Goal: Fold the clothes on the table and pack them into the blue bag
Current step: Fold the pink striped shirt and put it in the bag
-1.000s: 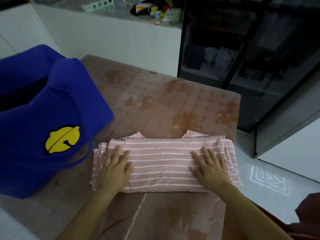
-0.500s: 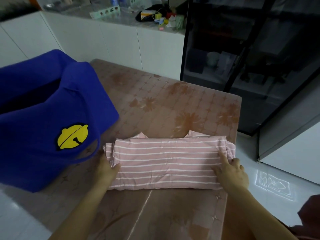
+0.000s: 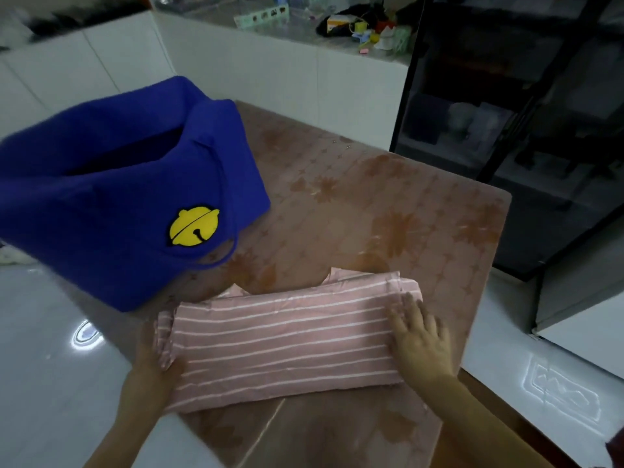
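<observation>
While the pink striped garment [image 3: 283, 339] lies folded into a long band across the lower middle of the frame, on the near part of the table [image 3: 405, 204], a hand sits at each of its ends. At the band's left end the left hand [image 3: 152, 359] holds the bunched layers, its fingers hidden beneath the fabric that drapes over them. At the right end the right hand [image 3: 422, 342] lies flat on top of the cloth, fingers straight and slightly spread, pointing toward the upper left of the frame. Two small points of fabric stick out from under the band's far edge. The blue bag [image 3: 101, 197] fills the left and upper left of the frame, standing on the table's left side with its dark mouth open upward and a yellow bell patch [image 3: 193, 226] on the side facing the camera. Its lower corner comes just beside the garment's far left corner; whether they touch cannot be told. A brownish floral pattern covers the table. At the upper right stands a dark glass cabinet [image 3: 506, 96], and along the top runs a white counter [image 3: 287, 62] with small cluttered items on it.
</observation>
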The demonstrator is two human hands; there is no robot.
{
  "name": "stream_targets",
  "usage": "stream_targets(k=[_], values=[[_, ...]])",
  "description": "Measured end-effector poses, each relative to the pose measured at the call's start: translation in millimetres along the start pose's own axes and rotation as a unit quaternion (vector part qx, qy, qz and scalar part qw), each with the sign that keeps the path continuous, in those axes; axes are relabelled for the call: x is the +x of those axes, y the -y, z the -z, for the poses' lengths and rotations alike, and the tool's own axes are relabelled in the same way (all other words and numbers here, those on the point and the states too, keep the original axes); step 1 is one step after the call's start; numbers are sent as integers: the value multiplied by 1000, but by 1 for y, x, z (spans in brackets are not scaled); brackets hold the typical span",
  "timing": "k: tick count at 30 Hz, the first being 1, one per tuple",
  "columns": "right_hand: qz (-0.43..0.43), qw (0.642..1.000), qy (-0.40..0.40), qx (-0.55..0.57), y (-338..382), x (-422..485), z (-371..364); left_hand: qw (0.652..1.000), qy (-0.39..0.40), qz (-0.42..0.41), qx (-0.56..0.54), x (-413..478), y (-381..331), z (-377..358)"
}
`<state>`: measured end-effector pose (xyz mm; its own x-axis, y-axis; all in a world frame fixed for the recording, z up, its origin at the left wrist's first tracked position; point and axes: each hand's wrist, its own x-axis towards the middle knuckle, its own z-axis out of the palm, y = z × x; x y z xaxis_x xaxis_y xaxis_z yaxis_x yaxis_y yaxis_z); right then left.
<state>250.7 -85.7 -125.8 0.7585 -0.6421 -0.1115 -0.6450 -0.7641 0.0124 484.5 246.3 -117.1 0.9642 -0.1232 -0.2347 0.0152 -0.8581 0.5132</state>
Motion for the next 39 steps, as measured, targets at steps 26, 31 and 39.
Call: stream_targets(k=[26,31,39], values=[[-143,699,80,696,21,-1,54,872,261,-347,-224,-110,-186,-81],[-173,744,49,643,-7,2,46,907,152,-392,-9,-69,-157,-90],[-192,811,74,547,-4,20,38,891,214,-369,155,-59,-120,-125]])
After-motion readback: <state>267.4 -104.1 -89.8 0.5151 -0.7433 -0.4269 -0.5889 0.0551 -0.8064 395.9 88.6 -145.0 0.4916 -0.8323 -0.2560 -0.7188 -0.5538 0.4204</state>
